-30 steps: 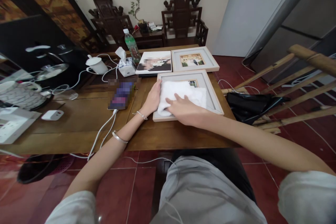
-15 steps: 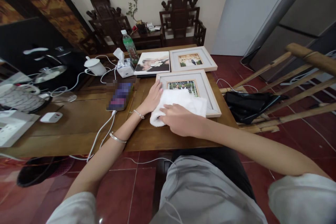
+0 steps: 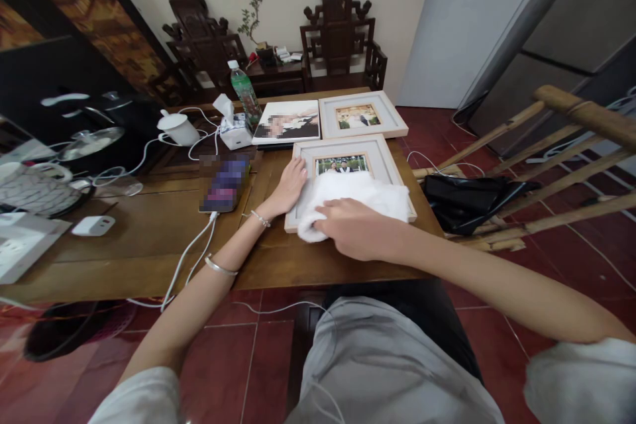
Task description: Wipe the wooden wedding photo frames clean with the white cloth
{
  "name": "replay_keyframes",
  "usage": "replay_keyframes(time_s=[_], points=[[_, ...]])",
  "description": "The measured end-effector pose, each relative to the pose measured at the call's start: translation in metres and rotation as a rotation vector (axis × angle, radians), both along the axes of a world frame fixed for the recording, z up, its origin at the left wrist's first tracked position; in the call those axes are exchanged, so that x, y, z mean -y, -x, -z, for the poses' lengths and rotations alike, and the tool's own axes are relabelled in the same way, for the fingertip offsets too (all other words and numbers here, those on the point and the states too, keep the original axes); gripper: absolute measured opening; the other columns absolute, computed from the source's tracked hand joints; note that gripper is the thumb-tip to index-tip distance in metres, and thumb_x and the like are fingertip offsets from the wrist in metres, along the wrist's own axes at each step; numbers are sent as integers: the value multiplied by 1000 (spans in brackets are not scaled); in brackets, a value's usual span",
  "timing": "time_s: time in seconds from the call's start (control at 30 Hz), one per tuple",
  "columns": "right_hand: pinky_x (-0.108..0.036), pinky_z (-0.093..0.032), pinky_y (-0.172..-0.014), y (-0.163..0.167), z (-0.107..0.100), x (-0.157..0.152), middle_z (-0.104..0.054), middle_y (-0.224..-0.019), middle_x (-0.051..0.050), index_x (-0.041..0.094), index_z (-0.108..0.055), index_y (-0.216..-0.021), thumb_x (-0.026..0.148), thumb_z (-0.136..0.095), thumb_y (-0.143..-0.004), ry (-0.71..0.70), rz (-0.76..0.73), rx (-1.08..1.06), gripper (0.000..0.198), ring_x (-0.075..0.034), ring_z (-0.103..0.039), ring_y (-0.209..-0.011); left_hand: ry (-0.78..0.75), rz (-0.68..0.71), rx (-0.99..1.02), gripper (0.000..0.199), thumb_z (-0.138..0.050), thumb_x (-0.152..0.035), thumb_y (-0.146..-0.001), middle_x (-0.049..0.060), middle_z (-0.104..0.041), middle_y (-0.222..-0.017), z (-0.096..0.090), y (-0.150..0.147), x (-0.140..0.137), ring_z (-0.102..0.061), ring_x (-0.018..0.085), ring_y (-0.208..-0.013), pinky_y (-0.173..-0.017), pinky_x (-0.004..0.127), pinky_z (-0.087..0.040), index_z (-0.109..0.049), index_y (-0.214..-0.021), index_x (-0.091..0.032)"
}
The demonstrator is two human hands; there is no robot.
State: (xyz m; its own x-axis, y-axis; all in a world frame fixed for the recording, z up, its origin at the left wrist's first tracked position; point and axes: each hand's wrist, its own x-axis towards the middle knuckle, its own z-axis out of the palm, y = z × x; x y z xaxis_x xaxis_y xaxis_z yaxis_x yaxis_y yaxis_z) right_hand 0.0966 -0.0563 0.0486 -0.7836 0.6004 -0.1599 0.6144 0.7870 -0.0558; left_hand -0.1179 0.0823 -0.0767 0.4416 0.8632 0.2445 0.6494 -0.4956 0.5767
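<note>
my left hand (image 3: 287,191) lies flat along the left rim of the nearer frame (image 3: 386,161), fingers stretched out and clasping nothing that i can see; where the thumb sits, i cannot tell. i read it as a steadying touch, bracing the frame so that it does not slide on the surface (image 3: 278,268). just behind that hand, a photo panel (image 3: 293,120) lies face up; set back there, it leaves the closer stretch, within easy reach, to the frame. farther right, my right hand (image 3: 350,228) is curled onto a white cloth (image 3: 358,191), palm down and fingers pointing left, gathered into its folds. the cloth covers much of the frame's near half and spills over the near rim, with the upper part of the inner picture (image 3: 342,164) showing; the soft layer, i judge, shields the frame's face from my fingers. behind it, a second frame (image 3: 392,114) lies flat just beside the panel, probably parked out of the arms' way. at far right, a black bag (image 3: 472,202) rests on a bamboo chair (image 3: 586,114), off the surface altogether.
</note>
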Motion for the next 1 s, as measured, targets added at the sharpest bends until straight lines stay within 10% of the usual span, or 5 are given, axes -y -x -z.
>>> replay_keyframes(time_s=[0.23, 0.67, 1.0], points=[[-38, -48, -82, 32, 9, -11, -73, -110, -19, 8, -72, -107, 8, -45, -96, 19, -21, -23, 29, -28, -68, -101, -24, 34, -23, 72, -16, -63, -106, 15, -27, -170, -3, 3, 5, -17, 23, -160, -131, 47, -14, -31, -159, -16], [-36, -48, -85, -75, -12, 17, -74, -111, -17, 12, -75, -100, -3, -50, -81, -46, 211, 83, 35, -28, -70, -100, -147, -19, -130, 65, -35, -54, -105, 19, -35, -166, -9, -9, 15, -23, 33, -158, -130, 54, -18, -42, -153, -11], [-36, -47, -88, -11, 5, -4, -72, -114, -19, 10, -73, -105, 1, -49, -88, -35, -8, -26, 30, -26, -67, -106, -153, -14, -137, 55, -30, -39, -106, 18, -44, -161, -11, -14, 30, -28, 30, -157, -130, 53, -21, -49, -148, -9]])
